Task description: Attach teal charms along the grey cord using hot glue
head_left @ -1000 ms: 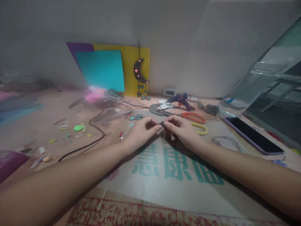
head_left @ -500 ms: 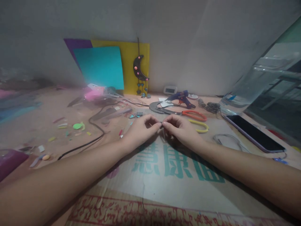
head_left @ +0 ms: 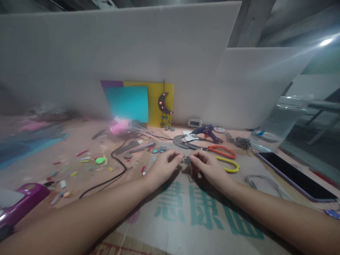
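Pinching piece (head_left: 187,160), right hand (head_left: 206,165), left hand (head_left: 165,166) apart

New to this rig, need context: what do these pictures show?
No robot: a person's bare hands. Every picture comes from one head-worn camera looking forward and down. The right hand pinches a small grey-blue piece; the left hand has its fingertips close by, but whether they grip anything is too small to tell. On the table lie a blue glue gun, a phone and scattered coloured scraps. Behind stands a yellow sheet with a dark moon ornament.
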`<state>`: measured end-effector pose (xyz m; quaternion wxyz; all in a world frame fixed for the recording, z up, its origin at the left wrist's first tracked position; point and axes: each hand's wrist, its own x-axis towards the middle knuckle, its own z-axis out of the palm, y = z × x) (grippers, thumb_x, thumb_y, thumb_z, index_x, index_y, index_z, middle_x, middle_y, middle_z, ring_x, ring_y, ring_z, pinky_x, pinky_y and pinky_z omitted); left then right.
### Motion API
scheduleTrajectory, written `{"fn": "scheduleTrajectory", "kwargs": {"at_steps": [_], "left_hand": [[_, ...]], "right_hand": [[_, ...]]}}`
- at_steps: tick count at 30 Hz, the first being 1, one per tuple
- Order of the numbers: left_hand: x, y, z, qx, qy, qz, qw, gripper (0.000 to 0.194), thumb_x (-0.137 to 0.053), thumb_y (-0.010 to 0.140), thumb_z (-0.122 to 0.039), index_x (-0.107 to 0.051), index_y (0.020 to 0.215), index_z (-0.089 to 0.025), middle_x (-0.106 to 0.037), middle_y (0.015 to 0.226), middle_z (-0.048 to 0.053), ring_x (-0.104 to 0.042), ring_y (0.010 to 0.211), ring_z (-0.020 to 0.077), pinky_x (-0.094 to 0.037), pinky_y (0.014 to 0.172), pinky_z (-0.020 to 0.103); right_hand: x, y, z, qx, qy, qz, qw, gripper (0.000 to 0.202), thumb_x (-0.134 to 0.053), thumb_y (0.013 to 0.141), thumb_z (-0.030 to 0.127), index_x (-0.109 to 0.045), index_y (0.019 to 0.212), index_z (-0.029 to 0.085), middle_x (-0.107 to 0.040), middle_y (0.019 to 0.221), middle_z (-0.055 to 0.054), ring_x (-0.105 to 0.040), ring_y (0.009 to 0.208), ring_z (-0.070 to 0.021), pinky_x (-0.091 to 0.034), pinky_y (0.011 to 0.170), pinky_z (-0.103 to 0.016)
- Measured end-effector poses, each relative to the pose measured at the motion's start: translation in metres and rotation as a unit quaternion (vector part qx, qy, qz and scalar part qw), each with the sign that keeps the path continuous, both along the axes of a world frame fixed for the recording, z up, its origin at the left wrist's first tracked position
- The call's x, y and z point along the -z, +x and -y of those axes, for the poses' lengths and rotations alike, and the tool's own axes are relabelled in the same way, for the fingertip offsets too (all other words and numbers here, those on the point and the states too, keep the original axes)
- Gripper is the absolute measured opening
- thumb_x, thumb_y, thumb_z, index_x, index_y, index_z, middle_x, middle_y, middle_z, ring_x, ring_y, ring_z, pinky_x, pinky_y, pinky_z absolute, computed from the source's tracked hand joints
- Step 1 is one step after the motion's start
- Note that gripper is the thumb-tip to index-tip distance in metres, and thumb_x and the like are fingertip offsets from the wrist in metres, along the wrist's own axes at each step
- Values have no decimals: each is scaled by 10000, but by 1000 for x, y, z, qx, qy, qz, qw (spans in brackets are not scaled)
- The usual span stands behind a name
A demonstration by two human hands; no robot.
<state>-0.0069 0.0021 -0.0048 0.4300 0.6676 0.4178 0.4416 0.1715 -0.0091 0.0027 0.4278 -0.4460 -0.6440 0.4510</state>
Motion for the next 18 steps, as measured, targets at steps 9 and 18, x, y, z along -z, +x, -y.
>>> {"fn": "scheduleTrajectory", "kwargs": {"at_steps": [9, 18], "left_hand": [[-64, -15, 17, -20, 65, -6, 998, 324, -509, 893, -411, -583, 665, -192, -602, 719, 26, -560, 717, 166, -450, 688, 291], [-104, -58, -109, -177, 28, 61, 982, 175, -729, 770, -305, -654, 791, -148, -699, 823, 70, -626, 687, 153, -448, 633, 256]], "right_hand": [[4, -3, -3, -9, -5, 14, 1000, 343, -560, 849, 511, -512, 787, 177, -501, 525, 63, -477, 460, -85, -359, 454, -206], [4, -8, -2, 1, -34, -9, 999, 228, -541, 859, 407, -501, 795, 192, -514, 544, 68, -540, 460, -94, -364, 444, -198]]}}
